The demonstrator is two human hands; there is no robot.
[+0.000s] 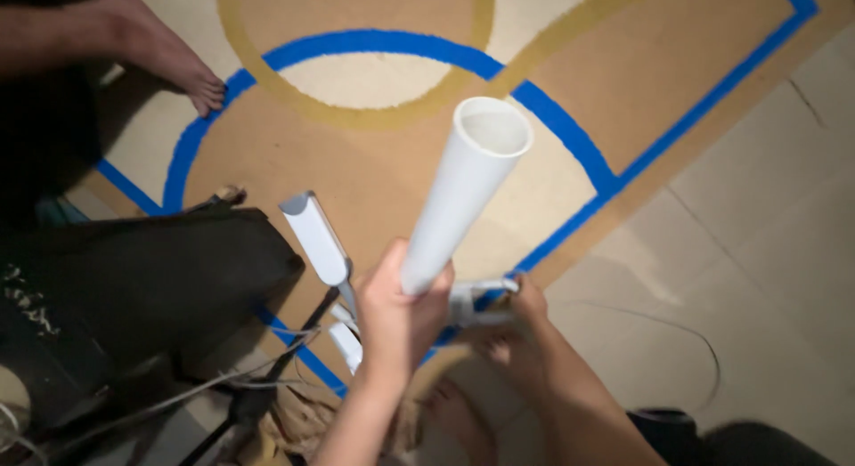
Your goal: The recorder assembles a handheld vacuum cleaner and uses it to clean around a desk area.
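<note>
My left hand [396, 310] grips a white plastic tube [463, 186] near its lower end; the tube points up toward the camera with its open mouth at the top. My right hand [521, 319] holds a small white plastic fitting [476, 301] just right of the tube's base, fingers curled around it. Whether the fitting touches the tube is hidden by my left hand.
A white curved part [316, 236] on a thin dark stand [294, 350] rises at my left, with loose wires below. Another person's bare foot [183, 70] rests on the tan, blue and yellow patterned mat [374, 163]. Dark cloth [134, 279] lies at left; pale tiles [757, 235] at right.
</note>
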